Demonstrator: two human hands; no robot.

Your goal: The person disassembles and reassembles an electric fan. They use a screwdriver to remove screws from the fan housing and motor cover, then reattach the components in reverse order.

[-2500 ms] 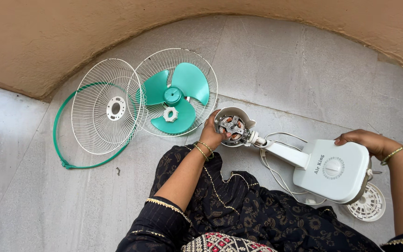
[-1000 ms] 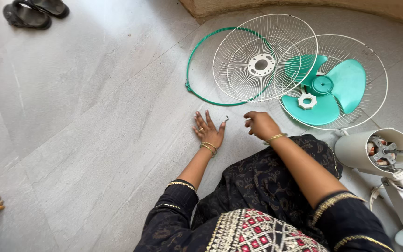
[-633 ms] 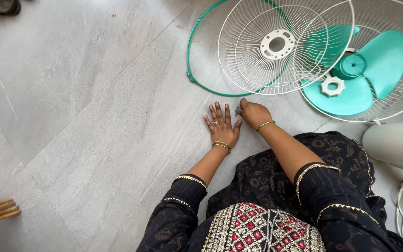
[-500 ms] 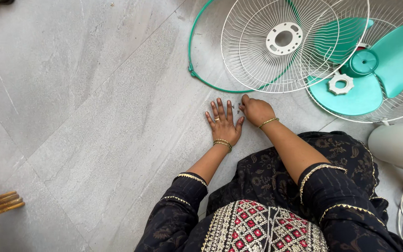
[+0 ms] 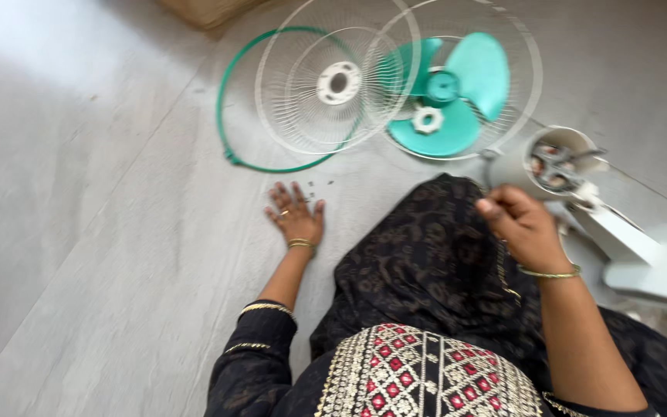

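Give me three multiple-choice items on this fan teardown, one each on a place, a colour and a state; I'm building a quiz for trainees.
1. Where does the left hand rest?
A. flat on the grey floor
B. on the fan blade
C. on the wire grille

2. What colour is the three-lobed fan blade?
A. white
B. teal green
C. black

3. How does the fan motor housing stand?
A. closed behind its grille
C. wrapped in cloth
B. bare, grilles and blade off, shaft showing

Answers: 1 A, the palm lies spread on the floor beside small dark screws. 2 B, the blade inside the rear wire grille is teal. 3 B, the right hand is next to the exposed motor; the front wire grille lies apart.
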